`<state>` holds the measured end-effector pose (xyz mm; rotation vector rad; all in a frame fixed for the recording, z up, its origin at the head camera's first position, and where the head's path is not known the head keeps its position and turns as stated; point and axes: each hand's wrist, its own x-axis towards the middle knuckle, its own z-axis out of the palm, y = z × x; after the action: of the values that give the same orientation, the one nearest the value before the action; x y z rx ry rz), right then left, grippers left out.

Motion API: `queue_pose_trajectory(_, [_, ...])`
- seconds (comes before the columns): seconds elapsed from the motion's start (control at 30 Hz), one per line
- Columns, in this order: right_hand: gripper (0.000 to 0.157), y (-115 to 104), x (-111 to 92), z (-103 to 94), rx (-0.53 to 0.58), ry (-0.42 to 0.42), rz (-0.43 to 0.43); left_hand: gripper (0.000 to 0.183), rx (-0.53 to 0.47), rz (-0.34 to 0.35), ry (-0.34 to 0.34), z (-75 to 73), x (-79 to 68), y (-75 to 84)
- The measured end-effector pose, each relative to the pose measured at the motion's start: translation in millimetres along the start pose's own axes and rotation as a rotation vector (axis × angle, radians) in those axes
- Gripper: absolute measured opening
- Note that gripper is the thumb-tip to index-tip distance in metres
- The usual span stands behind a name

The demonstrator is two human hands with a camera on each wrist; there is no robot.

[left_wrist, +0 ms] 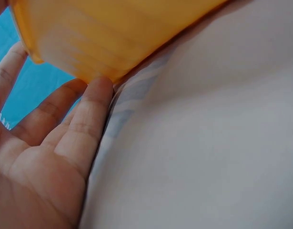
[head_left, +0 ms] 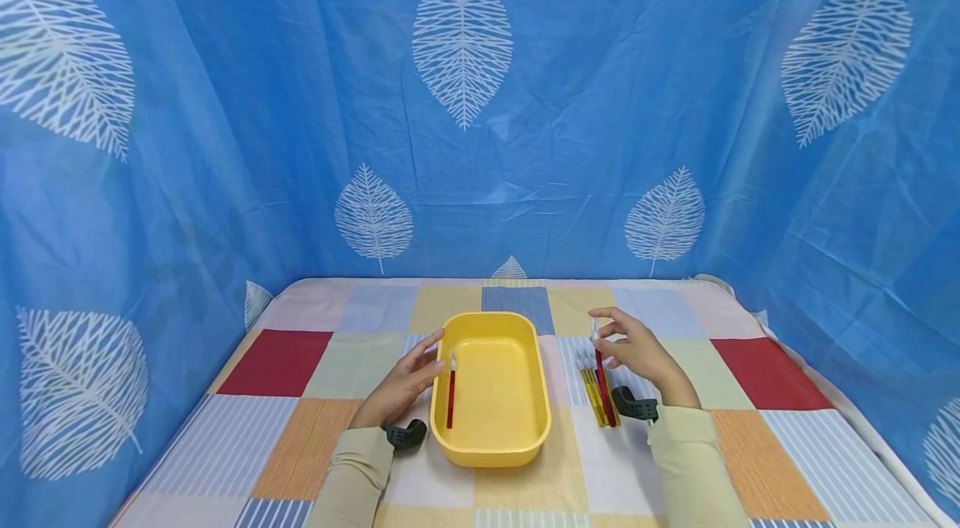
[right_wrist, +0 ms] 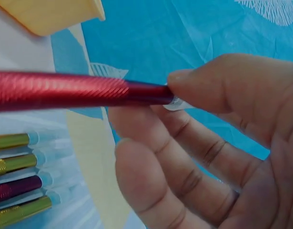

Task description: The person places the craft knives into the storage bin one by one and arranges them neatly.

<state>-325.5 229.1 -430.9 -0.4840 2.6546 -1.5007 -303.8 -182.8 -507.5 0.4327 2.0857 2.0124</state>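
In the head view my right hand (head_left: 633,351) holds up a red craft knife (head_left: 600,366), its handle pointing down toward several knives on the cloth. The right wrist view shows the knurled red handle (right_wrist: 65,89) close up, with thumb and fingers pinching its clear-capped end. Below it lie yellow craft knives (right_wrist: 15,164) and a dark purple-red one (right_wrist: 17,188), all with clear caps. My left hand (head_left: 402,385) touches the left side of a yellow plastic tray (head_left: 491,457), fingers fairly straight. Inside the tray, along its left wall, lies another red craft knife (head_left: 451,399).
A patchwork tablecloth (head_left: 360,366) covers the table. Blue curtains (head_left: 540,153) with white leaf prints hang behind it and on both sides. A black wrist strap piece (head_left: 633,405) sits on the right wrist, and a similar one (head_left: 406,435) on the left.
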Motion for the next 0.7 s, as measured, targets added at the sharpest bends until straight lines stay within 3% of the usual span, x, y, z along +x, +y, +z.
queue_pose_trajectory(0.47, [0.052,-12,2,7.2,0.075,0.0,-0.082,0.074,-0.015,0.005,-0.011,-1.8,-0.1,-0.2])
queue_pose_trajectory(0.7, [0.049,-19,4,13.8,0.065,-0.005,-0.071,0.073,-0.025,-0.009,-0.003,-1.0,0.3,0.6])
